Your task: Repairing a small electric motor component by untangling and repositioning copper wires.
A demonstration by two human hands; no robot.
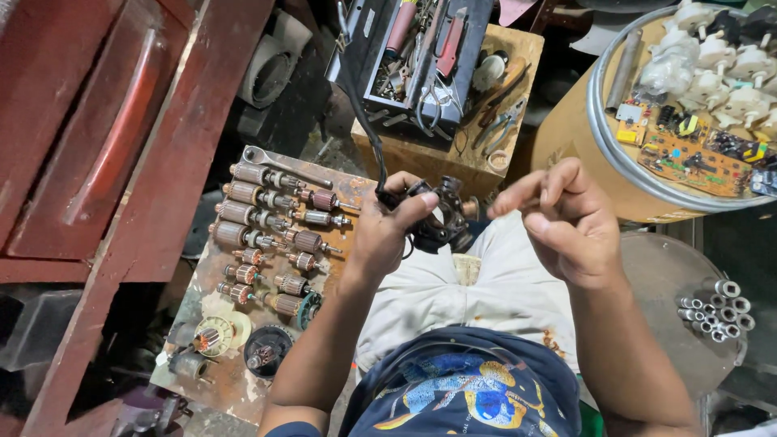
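The small black motor part (437, 212) sits above the person's lap, gripped tight in the left hand (387, 231), its black cord (366, 121) trailing up. The right hand (566, 222) hovers beside it, fingertips pinched, maybe on something tiny. Best to keep the part steady. Rows of copper rotors (267, 235) lie on the rusty tray (235, 380) nearby.

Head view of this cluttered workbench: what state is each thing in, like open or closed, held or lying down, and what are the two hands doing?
Left hand: closed around the black motor part.
Black motor part: held up above the lap, cord attached.
Right hand: fingers pinched together beside the part; whether they hold anything cannot be told.
Motor rotors: lying in rows on the rusty tray.
Toolbox: open, full of tools.
Wrench: lying flat.
Circuit boards: lying loose on the drum.
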